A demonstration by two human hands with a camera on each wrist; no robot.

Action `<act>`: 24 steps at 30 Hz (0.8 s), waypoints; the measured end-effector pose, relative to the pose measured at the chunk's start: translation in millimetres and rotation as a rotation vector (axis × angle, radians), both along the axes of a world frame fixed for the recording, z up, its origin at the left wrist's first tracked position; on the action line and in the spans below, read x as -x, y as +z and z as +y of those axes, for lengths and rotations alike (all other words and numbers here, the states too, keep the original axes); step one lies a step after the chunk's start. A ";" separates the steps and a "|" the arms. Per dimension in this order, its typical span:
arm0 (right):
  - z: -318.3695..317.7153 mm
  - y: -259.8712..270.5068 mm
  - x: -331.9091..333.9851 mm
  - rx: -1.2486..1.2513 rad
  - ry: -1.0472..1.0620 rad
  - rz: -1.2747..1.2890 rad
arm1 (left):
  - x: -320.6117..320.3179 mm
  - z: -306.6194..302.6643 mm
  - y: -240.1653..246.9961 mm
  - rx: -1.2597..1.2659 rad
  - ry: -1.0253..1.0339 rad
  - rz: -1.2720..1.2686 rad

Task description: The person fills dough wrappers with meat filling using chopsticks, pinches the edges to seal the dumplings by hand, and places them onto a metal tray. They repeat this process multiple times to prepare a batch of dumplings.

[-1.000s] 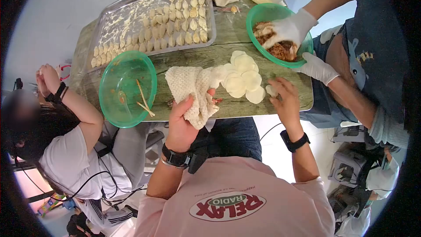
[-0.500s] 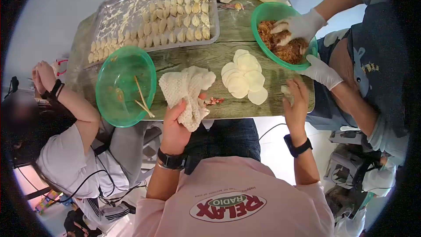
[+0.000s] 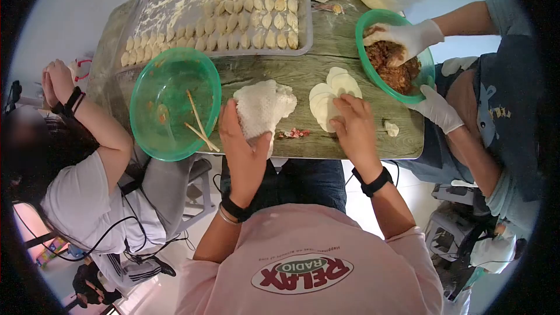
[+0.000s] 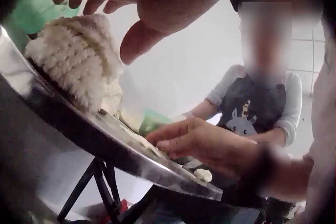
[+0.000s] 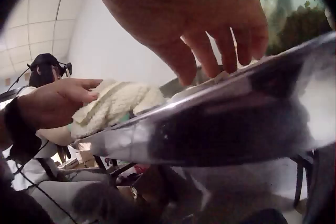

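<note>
Our left hand (image 3: 242,140) lay with its fingers spread flat over the white knitted cloth (image 3: 265,108), pressing it to the desk (image 3: 303,70) at the middle of the near edge. Half a second before, that hand had held the cloth bunched up and lifted, so we judged the wiping over and the cloth set down. Our right hand (image 3: 353,125) had left the near right corner. It now rested with straight fingertips on the near side of the stack of round wrappers (image 3: 341,81), just right of the cloth. Nothing was clamped in it yet, as far as the wrist views showed, but it seemed about to take a wrapper. The small lump of dough (image 3: 389,128) it had been beside stayed alone by the near right corner. A few red scraps (image 3: 294,133) lay at the near edge between our two hands. Left of the cloth stood a green bowl (image 3: 154,87), nearly empty apart from smears and a pair of chopsticks (image 3: 198,122). At the right edge a second green bowl (image 3: 363,61) held brown minced filling (image 3: 399,73), and another person's gloved hand (image 3: 408,35) was working in it. Along the far edge a clear tray (image 3: 175,0), dusted with flour, carried rows of folded dumplings (image 3: 256,23).
</note>
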State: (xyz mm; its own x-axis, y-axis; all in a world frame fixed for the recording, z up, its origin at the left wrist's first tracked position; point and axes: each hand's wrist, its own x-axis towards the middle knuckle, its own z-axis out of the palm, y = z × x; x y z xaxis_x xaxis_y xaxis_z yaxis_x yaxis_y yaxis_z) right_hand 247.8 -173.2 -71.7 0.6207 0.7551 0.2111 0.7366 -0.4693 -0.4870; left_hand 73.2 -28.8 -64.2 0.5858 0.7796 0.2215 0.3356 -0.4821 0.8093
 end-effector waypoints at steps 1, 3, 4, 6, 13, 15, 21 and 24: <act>0.0 -1.0 1.4 -0.017 0.002 0.006 | 1.3 -4.9 5.8 -0.159 0.019 0.060; 2.0 -1.0 2.2 -0.031 0.010 0.013 | 4.1 -11.9 10.9 -0.252 0.022 0.067; 2.9 0.7 2.1 -0.028 0.008 0.019 | 4.9 -14.9 12.4 -0.349 0.015 0.070; 4.3 2.8 1.7 -0.020 0.008 0.025 | 7.0 -19.7 14.8 -0.340 -0.039 0.058; 7.9 4.6 1.9 0.015 -0.014 0.078 | 5.6 -26.2 11.4 -0.185 -0.243 -0.065; 7.9 4.5 2.5 0.011 -0.039 0.132 | 4.3 -28.1 11.1 -0.173 -0.272 -0.085; 27.3 9.8 -7.8 -0.041 0.030 -0.042 | -2.1 -33.1 12.3 -0.059 -0.344 -0.138; 44.2 9.4 -25.4 0.046 0.204 -0.054 | -1.1 -34.7 12.4 -0.055 -0.375 -0.116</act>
State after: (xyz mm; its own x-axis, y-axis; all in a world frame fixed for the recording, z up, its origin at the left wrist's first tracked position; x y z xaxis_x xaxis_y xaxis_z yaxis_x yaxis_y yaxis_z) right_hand 273.1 -129.0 -62.3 0.4425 0.8736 0.2027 0.8432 -0.3283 -0.4256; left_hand 74.3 -63.5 -51.8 0.7961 0.5013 0.3388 0.0356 -0.5978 0.8008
